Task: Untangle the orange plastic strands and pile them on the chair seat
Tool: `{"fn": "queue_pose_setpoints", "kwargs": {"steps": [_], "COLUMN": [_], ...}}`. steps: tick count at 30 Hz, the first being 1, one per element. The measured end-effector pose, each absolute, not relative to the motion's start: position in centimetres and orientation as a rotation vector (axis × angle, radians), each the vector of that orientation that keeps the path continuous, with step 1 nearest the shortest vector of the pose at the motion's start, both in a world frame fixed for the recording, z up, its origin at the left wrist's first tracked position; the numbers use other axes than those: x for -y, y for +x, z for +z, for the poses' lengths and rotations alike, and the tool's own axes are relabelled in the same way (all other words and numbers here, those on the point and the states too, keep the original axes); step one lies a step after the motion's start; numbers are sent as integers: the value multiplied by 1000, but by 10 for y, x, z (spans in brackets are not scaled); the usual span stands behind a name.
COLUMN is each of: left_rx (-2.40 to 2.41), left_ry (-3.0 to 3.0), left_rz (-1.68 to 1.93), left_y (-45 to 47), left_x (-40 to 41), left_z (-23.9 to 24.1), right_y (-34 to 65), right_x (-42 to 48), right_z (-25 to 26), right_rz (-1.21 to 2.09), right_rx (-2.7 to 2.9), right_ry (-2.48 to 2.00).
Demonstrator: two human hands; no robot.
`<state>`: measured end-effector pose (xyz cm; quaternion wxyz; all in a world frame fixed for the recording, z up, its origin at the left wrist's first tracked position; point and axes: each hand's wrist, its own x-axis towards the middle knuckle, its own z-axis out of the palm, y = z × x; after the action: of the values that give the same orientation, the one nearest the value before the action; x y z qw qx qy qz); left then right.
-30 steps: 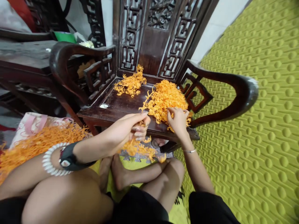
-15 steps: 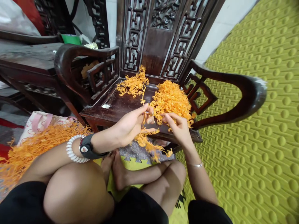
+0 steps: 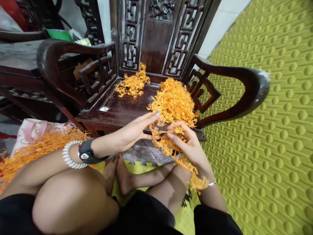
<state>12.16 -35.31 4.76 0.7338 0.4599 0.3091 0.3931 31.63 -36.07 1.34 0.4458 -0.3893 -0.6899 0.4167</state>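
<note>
We sit cross-legged on the green studded mat (image 3: 269, 137), facing the carved dark wooden armchair (image 3: 156, 45). Our left hand (image 3: 133, 132) and right hand (image 3: 189, 145) meet in front of the seat's front edge, above our crossed legs.

Held item: an orange frilly strand (image 3: 171, 148), possibly plastic garland; material uncertain. It runs from between the two hands, across the right palm, and trails down past the right wrist to hang just beside the right knee.

Left fingers (image 3: 150, 118): extended forward, narrow, tips pinching the strand's upper end. Right fingers (image 3: 177, 128): curled loosely around the strand, palm turned up; the grip is partly hidden by the frills.

On the seat: a large orange heap (image 3: 174, 101) at the right, just beyond our hands, and a smaller orange clump (image 3: 133, 85) at the rear left, apart from the heap.

Left wrist: white bead bracelet (image 3: 68, 156) and black watch (image 3: 85, 153) side by side. Right wrist: thin metal bangle (image 3: 212, 183).

At far left, more orange strands (image 3: 31, 151) lie over a pink-and-white bag (image 3: 31, 129).
</note>
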Motion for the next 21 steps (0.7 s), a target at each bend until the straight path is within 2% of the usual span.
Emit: {"fn": "queue_pose_setpoints", "kwargs": {"steps": [3,15,21], "left_rx": [-736,-831,-800], "left_ry": [1140,1556,1501], "left_rz": [727,348,261], "left_y": [124,111,106], "left_x": [356,347,340], "left_z": [43,40,31], "right_y": [310,318,317], "right_x": [365,376,383], "right_z": [11,11,9], "right_rz": [1110,822,339], "right_rx": [1709,2192,2223], "right_ry": [-926,-931,-1096]}}
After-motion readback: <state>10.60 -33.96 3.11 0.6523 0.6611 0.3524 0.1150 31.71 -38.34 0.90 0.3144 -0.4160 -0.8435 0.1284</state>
